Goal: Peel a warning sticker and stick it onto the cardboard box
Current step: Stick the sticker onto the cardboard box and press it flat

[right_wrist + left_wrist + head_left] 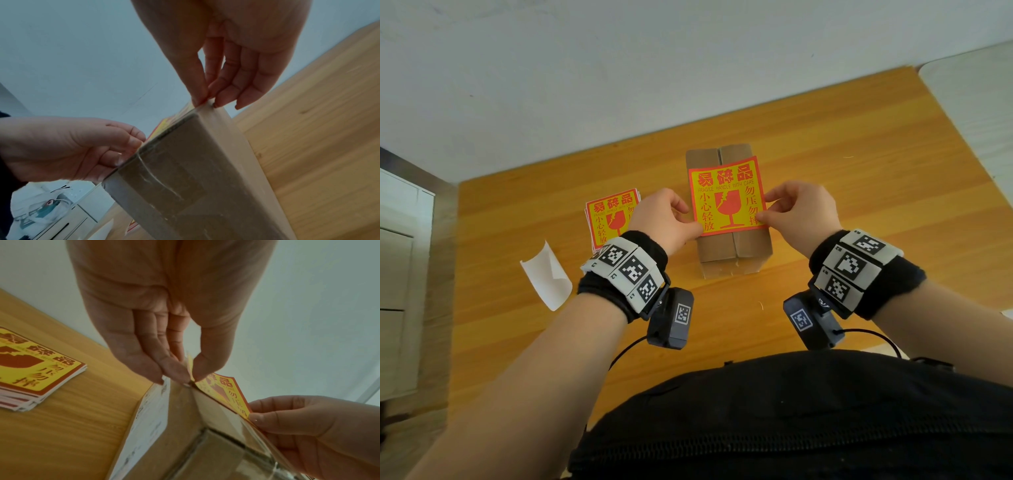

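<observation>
Sticker (726, 197): peeled, printed side up, held just over the top of the cardboard box (734, 246), slightly askew to the box edges. Whether any part already adheres cannot be told. Left hand (664, 219) pinches its near left corner between thumb and fingertips; right hand (799, 212) pinches the right edge likewise. Box stands on the wooden table (859, 192).

Recommendation: square the sticker to the box edges, lower one edge first, then smooth across to avoid creases.

Nearby: stack of stickers (607, 216) left of the box; discarded backing paper (548, 277) further left.
</observation>
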`<state>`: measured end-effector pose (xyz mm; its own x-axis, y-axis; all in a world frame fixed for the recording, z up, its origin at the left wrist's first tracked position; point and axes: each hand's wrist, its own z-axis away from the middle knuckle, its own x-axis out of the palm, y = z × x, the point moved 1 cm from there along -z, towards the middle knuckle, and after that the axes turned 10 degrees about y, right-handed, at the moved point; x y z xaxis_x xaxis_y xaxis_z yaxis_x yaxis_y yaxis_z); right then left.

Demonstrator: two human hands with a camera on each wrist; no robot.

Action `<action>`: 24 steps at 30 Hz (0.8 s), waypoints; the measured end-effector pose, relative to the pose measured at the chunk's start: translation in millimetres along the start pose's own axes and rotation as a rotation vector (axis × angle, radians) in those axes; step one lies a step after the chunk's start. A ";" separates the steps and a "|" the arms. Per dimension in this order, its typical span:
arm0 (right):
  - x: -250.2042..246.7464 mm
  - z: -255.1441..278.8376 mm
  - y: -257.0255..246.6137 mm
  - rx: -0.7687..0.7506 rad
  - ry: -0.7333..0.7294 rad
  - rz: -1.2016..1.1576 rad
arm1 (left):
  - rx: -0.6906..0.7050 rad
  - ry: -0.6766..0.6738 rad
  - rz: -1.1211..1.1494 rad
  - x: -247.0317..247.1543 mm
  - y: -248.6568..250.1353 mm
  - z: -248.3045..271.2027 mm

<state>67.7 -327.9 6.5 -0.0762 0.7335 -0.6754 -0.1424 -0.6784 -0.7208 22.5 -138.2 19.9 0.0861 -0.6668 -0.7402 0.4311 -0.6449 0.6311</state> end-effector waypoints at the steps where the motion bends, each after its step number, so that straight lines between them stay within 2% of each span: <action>1: -0.1 0.0 0.6 0.004 0.002 -0.006 | 0.009 0.006 -0.005 -0.1 -0.7 0.0; 9: 2.2 -0.1 5.2 0.002 0.019 -0.023 | 0.055 0.034 -0.027 3.5 -13.6 -0.7; 13: -1.1 0.0 8.2 -0.025 0.044 0.010 | 0.170 0.081 -0.156 5.3 -16.2 6.4; 17: -0.4 -0.2 10.2 -0.015 0.056 0.008 | 0.391 0.266 -0.211 3.1 -2.5 11.9; 18: 0.0 -0.1 10.6 -0.013 0.062 0.002 | 0.461 0.262 -0.252 4.1 2.8 12.2; 20: 0.6 0.6 11.7 -0.013 0.071 0.000 | 0.560 0.164 -0.396 11.0 10.4 9.7; 22: 0.1 1.5 12.1 -0.016 0.074 0.003 | 0.573 0.049 -0.596 20.6 10.7 2.9; 24: -0.9 2.1 12.3 -0.020 0.076 0.006 | 0.546 0.000 -0.727 27.4 7.3 -2.5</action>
<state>64.0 -336.8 -1.4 -0.0019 0.7245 -0.6893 -0.1222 -0.6843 -0.7189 30.2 -160.2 3.6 -0.0406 -0.0267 -0.9988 -0.1066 -0.9938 0.0309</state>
